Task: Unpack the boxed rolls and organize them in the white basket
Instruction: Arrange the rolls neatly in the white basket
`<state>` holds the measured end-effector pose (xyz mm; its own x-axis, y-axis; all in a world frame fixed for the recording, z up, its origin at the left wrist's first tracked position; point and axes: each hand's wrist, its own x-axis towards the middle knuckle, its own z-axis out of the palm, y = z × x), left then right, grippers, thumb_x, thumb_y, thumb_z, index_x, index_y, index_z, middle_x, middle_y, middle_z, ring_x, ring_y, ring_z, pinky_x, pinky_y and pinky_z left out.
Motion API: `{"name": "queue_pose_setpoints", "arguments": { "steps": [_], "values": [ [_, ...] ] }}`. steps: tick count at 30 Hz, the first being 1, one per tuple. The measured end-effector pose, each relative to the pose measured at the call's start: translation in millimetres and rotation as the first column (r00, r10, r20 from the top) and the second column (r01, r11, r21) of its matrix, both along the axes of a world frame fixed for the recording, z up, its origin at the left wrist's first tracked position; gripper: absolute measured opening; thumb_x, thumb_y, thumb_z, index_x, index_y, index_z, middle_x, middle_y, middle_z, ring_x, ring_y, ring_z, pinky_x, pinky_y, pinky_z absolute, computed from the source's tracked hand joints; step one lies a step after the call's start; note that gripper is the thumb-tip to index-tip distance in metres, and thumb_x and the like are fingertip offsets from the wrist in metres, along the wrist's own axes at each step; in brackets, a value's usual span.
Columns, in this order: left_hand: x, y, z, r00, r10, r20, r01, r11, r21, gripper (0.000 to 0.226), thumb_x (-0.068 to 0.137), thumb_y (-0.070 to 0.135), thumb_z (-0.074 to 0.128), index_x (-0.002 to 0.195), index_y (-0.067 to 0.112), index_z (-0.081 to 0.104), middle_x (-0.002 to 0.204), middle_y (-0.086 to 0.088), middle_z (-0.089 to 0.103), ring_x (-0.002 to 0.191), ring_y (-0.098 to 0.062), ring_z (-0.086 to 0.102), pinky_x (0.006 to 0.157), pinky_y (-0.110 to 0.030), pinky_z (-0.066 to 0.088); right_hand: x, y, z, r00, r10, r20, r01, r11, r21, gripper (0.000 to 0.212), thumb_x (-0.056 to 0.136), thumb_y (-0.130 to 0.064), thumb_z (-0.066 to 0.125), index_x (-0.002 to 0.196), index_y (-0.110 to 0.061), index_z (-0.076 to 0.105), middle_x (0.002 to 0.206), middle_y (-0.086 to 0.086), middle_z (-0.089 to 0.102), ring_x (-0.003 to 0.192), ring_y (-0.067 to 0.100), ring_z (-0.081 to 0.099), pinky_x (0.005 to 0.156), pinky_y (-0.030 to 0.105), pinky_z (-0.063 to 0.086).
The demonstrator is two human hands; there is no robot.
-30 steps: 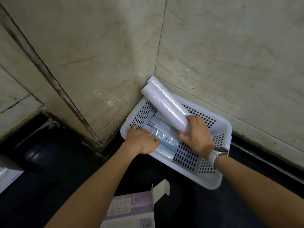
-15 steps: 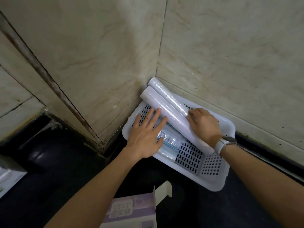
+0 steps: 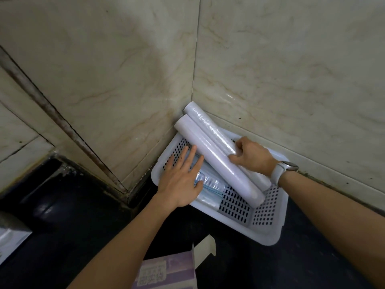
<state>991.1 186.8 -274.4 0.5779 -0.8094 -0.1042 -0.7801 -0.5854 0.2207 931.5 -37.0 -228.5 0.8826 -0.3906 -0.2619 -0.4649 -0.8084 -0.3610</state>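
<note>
A white perforated basket [image 3: 268, 232] sits in the corner of the marble walls on a black counter. Two long white rolls lie side by side across it, their far ends sticking out over the rim: the near roll [image 3: 214, 157] and the far, glossy roll [image 3: 210, 127]. My right hand [image 3: 253, 156], with a watch on the wrist, rests on both rolls with curled fingers. My left hand [image 3: 182, 178] lies flat with spread fingers on clear blue-edged packets [image 3: 210, 187] in the basket's left part.
An open purple box [image 3: 168, 272] with its flap raised stands at the bottom centre, near the basket. A pale object [image 3: 10, 240] shows at the left edge. Marble walls close in behind and to the left of the basket.
The right hand laid the near roll down beside the far roll and slid up along it. The left hand opened from a fist to flat on the packets.
</note>
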Motion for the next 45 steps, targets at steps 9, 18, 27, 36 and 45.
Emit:
{"name": "queue_pose_setpoints", "arguments": {
  "steps": [9, 18, 27, 36, 45],
  "values": [
    [-8, -3, 12, 0.976, 0.211, -0.050, -0.216, 0.927, -0.305, 0.042, 0.090, 0.020, 0.044, 0.130, 0.007, 0.047, 0.149, -0.009, 0.033, 0.139, -0.023, 0.025, 0.111, -0.043, 0.022, -47, 41, 15, 0.933, -0.004, 0.360, -0.098, 0.960, 0.263, 0.021, 0.084, -0.031, 0.055, 0.099, -0.022, 0.043, 0.077, -0.012, 0.050, 0.064, 0.003, 0.050, 0.050, 0.006, 0.042],
    [-15, -2, 12, 0.923, 0.383, 0.032, -0.343, 0.860, -0.377, 0.032, 0.079, 0.007, 0.058, 0.111, 0.006, 0.060, 0.123, -0.015, 0.058, 0.117, -0.030, 0.050, 0.091, -0.045, 0.041, -50, 45, -12, 0.957, 0.159, 0.242, -0.174, 0.984, 0.044, 0.042, 0.090, -0.036, 0.047, 0.124, -0.016, 0.032, 0.083, -0.006, 0.052, 0.060, 0.005, 0.050, 0.049, 0.012, 0.035],
    [-7, -2, 6, 0.961, 0.272, 0.039, -0.257, 0.939, -0.227, 0.032, 0.087, 0.019, 0.046, 0.116, 0.013, 0.056, 0.123, -0.005, 0.056, 0.113, -0.022, 0.047, 0.092, -0.035, 0.032, -31, 29, -32, 0.953, 0.179, 0.245, -0.086, 0.935, -0.345, 0.053, 0.085, -0.038, 0.055, 0.126, -0.008, 0.041, 0.123, 0.019, 0.049, 0.113, 0.034, 0.044, 0.096, 0.045, 0.038],
    [30, -48, -6, 0.987, -0.068, -0.146, 0.100, 0.970, 0.222, 0.056, 0.097, 0.036, 0.027, 0.145, 0.015, 0.008, 0.157, -0.003, -0.001, 0.143, -0.022, -0.004, 0.115, -0.046, 0.010, -22, 8, -22, 0.960, 0.189, 0.205, -0.158, 0.975, -0.158, 0.063, 0.085, -0.045, 0.051, 0.137, -0.016, 0.028, 0.135, 0.010, 0.036, 0.120, 0.025, 0.033, 0.103, 0.041, 0.034],
    [35, -78, -18, 0.996, -0.043, -0.072, 0.062, 0.959, 0.278, 0.058, 0.092, 0.039, 0.040, 0.141, 0.017, 0.020, 0.146, -0.013, 0.027, 0.134, -0.035, 0.023, 0.107, -0.051, 0.022, -19, -1, -24, 0.960, 0.162, 0.230, -0.147, 0.986, -0.079, 0.063, 0.084, -0.045, 0.053, 0.136, -0.019, 0.028, 0.132, 0.008, 0.036, 0.120, 0.023, 0.032, 0.102, 0.038, 0.031]
  ]
}}
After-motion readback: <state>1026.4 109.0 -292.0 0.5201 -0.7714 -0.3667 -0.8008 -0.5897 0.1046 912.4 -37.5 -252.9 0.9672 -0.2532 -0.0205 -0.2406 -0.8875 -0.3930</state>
